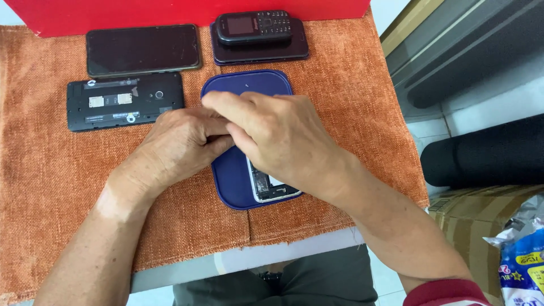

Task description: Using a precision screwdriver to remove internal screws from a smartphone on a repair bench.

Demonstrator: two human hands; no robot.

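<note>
Bare orange cloth [51, 187] lies free at left; phones [141, 50] and red box [170, 14] crowd the far edge.

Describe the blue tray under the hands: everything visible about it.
The tray is dark blue, a rounded-corner rectangle with a low raised rim, and looks like smooth plastic. It lies flat on the orange cloth, in front of the stacked phones. An opened phone with exposed innards rests in its near right corner. Both the left hand and right hand are over its middle, hiding much of the surface; the far edge shows a few pale specks.
</note>
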